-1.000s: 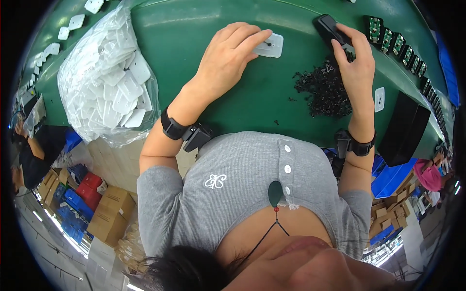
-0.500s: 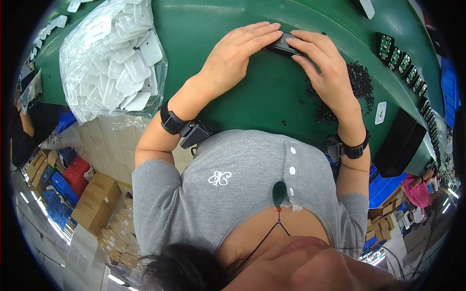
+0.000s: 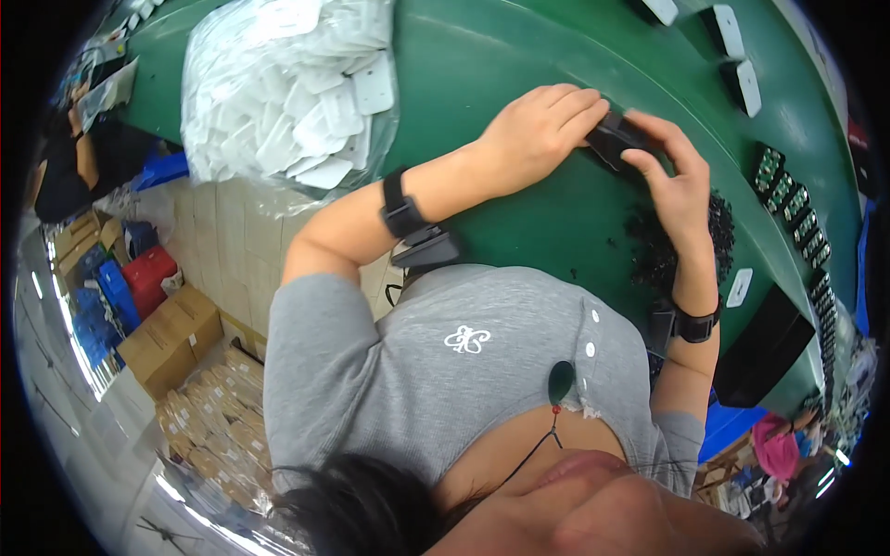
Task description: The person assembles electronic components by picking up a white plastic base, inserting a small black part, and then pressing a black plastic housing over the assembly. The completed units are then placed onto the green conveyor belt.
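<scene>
Both hands are on a small black plastic case (image 3: 612,141) above the green table. My left hand (image 3: 545,134) holds its left side, fingers together and bent over the edge. My right hand (image 3: 679,181) grips the right side, with the thumb at the near edge and the fingers at the far one. The case is tilted, and its inside cannot be made out. Right beside my right wrist lies a heap of tiny black parts (image 3: 654,250).
A clear bag of white plates (image 3: 320,130) lies at the left. Several circuit boards in black housings (image 3: 786,196) line the right side, near a single white plate (image 3: 739,288) and a black box (image 3: 768,345). White-faced black cases (image 3: 744,88) stand far right.
The view has shifted, so the bag and boards sit further right, and more white-faced cases show. The case has gone from lying flatter to tilted; my right thumb and fingers are spread wider around it.
</scene>
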`<action>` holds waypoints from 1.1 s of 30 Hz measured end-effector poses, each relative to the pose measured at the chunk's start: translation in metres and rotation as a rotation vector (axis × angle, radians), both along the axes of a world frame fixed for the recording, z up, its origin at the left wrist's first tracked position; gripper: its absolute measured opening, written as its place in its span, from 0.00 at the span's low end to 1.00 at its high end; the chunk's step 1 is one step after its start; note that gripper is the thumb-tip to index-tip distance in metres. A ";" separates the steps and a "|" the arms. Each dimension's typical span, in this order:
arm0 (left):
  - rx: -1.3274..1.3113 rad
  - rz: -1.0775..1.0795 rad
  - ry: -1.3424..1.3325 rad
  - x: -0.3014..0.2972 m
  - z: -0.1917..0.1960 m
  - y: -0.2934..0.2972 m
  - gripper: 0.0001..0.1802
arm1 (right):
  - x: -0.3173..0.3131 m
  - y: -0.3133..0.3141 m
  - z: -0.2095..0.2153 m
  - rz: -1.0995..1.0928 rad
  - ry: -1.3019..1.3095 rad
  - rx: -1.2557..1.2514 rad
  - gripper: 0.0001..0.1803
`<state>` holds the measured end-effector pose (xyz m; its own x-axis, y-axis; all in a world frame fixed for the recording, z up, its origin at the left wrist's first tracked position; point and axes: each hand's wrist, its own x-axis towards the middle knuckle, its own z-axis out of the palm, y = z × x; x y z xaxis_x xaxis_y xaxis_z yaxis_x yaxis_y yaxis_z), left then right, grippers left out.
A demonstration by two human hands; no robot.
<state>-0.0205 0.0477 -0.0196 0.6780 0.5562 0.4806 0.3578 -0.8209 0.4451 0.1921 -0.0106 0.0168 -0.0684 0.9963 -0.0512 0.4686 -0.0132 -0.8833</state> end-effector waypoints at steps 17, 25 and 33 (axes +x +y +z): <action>0.106 0.471 0.213 -0.093 0.029 0.006 0.14 | 0.113 0.005 0.051 -0.568 0.245 0.376 0.20; 0.104 0.617 0.763 -0.144 0.037 -0.002 0.27 | 0.259 0.055 0.023 -0.516 -0.111 0.017 0.16; 0.133 0.571 0.369 -0.123 0.036 0.003 0.15 | 0.320 0.092 -0.026 -0.184 -0.376 -0.166 0.21</action>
